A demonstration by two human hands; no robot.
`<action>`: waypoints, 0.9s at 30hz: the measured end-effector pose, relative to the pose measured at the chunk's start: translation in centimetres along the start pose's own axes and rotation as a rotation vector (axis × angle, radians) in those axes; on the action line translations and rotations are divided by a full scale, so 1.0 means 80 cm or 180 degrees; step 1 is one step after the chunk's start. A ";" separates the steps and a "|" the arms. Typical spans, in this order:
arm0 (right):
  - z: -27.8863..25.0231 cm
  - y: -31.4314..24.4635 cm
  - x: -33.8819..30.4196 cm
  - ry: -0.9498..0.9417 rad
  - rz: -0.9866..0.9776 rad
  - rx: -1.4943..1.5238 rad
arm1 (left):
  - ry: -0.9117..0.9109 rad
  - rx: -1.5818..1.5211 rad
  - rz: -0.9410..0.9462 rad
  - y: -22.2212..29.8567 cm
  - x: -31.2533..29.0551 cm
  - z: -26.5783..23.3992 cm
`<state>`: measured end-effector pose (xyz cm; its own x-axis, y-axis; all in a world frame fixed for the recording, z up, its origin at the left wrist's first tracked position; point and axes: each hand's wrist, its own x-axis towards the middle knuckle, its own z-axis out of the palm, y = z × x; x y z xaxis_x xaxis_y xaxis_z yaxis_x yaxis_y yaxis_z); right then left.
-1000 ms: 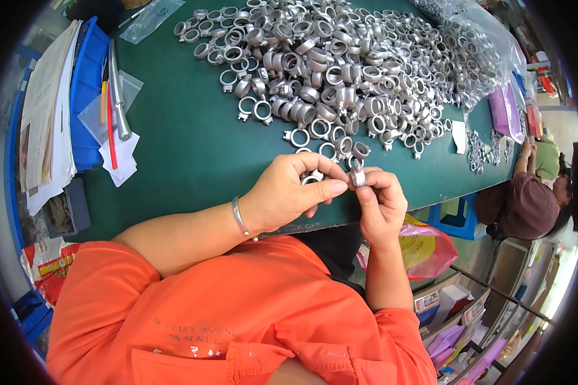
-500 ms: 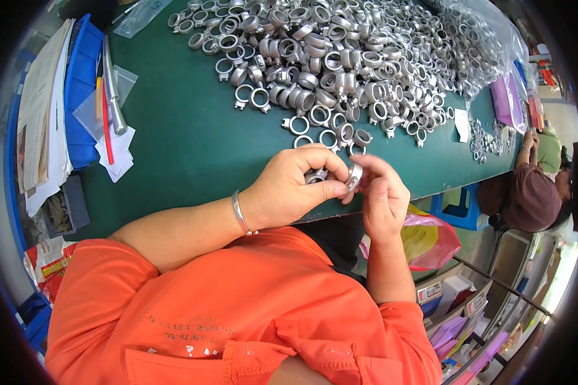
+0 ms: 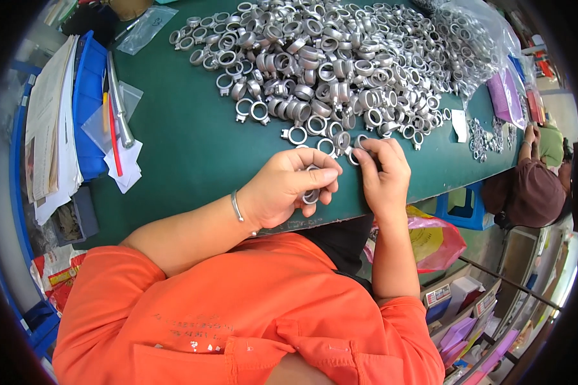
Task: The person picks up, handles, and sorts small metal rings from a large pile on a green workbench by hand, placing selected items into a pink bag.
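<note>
A large heap of silver-grey metal rings (image 3: 315,70), each with a small lug on its side, covers the far part of the green table. My left hand (image 3: 292,186) is curled, palm partly up, around a few metal rings (image 3: 311,195); the fingers hide how many. To its right, my right hand (image 3: 386,173) reaches to the near edge of the heap. Its thumb and forefinger close on a metal ring (image 3: 360,140) there, and another ring lies beside the fingertips.
The green table (image 3: 167,128) has its near edge just in front of me. A blue bin (image 3: 87,128), papers and a metal rod (image 3: 119,102) lie at the left. A plastic bag (image 3: 488,38) covers part of the heap. A co-worker (image 3: 526,186) sits at far right.
My right hand has moved away from my left hand, forward to the heap's edge. The ring pinched upright at my left thumb has dropped back among the rings in that palm.
</note>
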<state>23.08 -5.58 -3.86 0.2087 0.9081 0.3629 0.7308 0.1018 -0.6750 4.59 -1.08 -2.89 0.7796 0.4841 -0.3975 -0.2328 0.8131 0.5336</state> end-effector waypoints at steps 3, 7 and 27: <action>-0.007 0.004 -0.007 0.0079 0.0338 0.1258 | 0.0136 0.0357 0.0181 -0.002 -0.001 0.004; -0.006 -0.008 -0.023 -0.0257 0.0453 0.2208 | 0.0211 0.0622 0.0323 -0.002 -0.003 0.005; -0.008 -0.027 -0.030 -0.0806 0.1096 0.3440 | 0.0012 0.2944 0.2466 -0.007 -0.003 0.008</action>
<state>21.38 -8.25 -2.90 0.0632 0.9980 -0.0028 -0.3002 0.0164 -0.9537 4.88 -1.88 -2.66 0.6150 0.7432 0.2634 -0.1322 -0.2321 0.9637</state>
